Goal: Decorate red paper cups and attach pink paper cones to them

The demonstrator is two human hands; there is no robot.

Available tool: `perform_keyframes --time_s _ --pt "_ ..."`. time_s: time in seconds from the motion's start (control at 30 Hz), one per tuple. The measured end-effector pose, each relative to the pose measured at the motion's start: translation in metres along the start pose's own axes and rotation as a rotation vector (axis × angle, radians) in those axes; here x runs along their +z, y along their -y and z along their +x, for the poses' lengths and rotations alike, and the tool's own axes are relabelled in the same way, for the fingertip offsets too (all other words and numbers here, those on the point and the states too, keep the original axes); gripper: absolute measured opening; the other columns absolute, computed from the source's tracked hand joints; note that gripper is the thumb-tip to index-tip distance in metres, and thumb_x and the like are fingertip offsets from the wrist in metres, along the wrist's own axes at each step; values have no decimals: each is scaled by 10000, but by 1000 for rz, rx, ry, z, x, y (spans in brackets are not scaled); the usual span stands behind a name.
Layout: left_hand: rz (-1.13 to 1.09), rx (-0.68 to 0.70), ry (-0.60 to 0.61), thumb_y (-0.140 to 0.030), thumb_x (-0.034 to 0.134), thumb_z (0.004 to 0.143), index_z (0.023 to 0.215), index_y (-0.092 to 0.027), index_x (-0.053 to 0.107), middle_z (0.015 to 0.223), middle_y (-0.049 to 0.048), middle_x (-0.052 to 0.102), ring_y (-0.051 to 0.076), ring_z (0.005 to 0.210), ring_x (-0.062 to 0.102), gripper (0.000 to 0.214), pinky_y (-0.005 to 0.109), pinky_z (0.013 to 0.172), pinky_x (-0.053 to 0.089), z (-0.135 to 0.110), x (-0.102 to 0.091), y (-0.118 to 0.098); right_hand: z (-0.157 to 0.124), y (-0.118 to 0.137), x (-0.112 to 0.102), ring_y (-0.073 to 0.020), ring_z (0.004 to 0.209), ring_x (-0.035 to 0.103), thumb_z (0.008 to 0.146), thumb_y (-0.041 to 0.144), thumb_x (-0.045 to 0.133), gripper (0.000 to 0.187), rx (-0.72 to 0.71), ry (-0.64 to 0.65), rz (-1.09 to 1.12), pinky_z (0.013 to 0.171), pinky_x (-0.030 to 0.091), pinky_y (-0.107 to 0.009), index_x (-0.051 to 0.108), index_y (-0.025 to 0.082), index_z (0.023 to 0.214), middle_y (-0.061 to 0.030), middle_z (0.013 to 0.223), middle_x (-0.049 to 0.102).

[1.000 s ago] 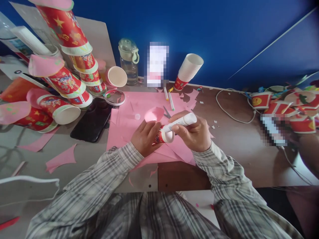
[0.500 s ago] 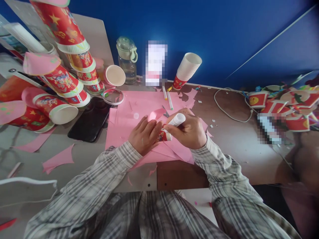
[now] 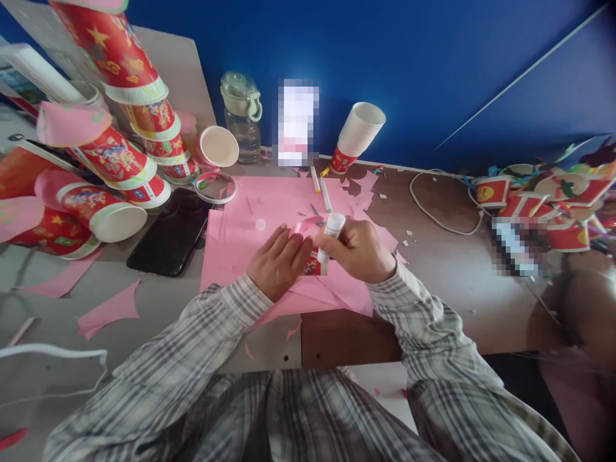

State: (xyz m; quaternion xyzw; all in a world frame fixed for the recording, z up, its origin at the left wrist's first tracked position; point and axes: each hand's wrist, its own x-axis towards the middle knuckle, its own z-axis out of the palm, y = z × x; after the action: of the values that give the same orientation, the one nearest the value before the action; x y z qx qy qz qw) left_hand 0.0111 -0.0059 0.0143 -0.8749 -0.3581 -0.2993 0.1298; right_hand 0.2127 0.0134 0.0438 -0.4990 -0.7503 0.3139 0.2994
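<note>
My left hand [image 3: 278, 264] is closed around a red printed paper cup [image 3: 314, 267] lying on its side, most of it hidden behind the fingers. A curled strip of pink paper [image 3: 308, 223] shows just beyond those fingertips. In my right hand [image 3: 364, 251] is a white glue stick [image 3: 335, 224], gripped between thumb and fingers and standing nearly upright. Its lower end is at the cup's edge; whether it touches I cannot tell. Both hands are over stacked pink paper sheets [image 3: 226, 250]. Scissor tips [image 3: 315, 210] partly show beyond the cup.
Decorated red cups [image 3: 110, 151] stand stacked at left beside a black phone [image 3: 166, 237] and a tape roll [image 3: 215, 187]. Behind are a water bottle [image 3: 241, 119], markers [image 3: 326, 194] and nested cups [image 3: 359, 138]. More cups [image 3: 568, 228], a cable [image 3: 445, 224] and another person's arm [image 3: 590, 308] are at right.
The glue stick has tipped more upright and shifted left, its lower end now at the cup's edge. My left hand keeps its hold. The whole view has slid slightly.
</note>
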Motion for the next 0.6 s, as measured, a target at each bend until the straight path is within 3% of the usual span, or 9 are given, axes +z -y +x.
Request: perform_keyframes --time_s 0.1,0.27,0.47,0.6 --pt "-23 -14 -13 -262 438 816 1058 -104 450 954 137 541 249 970 537 289 503 929 449 -1 2 1 -6 4 3 -182 660 594 1010 480 848 424 -108 45 -67 745 507 -385 593 294 726 40 629 614" --pt "-7 -26 32 -269 435 817 1072 -90 442 942 136 536 253 961 533 311 502 926 445 1 -2 1 -6 3 3 -171 627 533 984 462 823 399 -221 -46 -124 822 536 -414 562 304 727 63 592 553" --pt "26 13 37 -424 434 802 1077 -70 467 898 138 548 263 919 546 449 493 931 443 2 -4 0 13 -10 -8 -151 625 544 1053 606 856 526 28 20 -47 685 468 -360 577 300 731 41 597 645" --pt "17 -7 47 -372 441 807 1092 -101 467 872 118 552 246 919 551 394 483 935 445 3 -4 -1 21 -14 -13 -140 628 549 1049 666 857 543 149 73 28 648 450 -342 608 286 752 43 606 662"
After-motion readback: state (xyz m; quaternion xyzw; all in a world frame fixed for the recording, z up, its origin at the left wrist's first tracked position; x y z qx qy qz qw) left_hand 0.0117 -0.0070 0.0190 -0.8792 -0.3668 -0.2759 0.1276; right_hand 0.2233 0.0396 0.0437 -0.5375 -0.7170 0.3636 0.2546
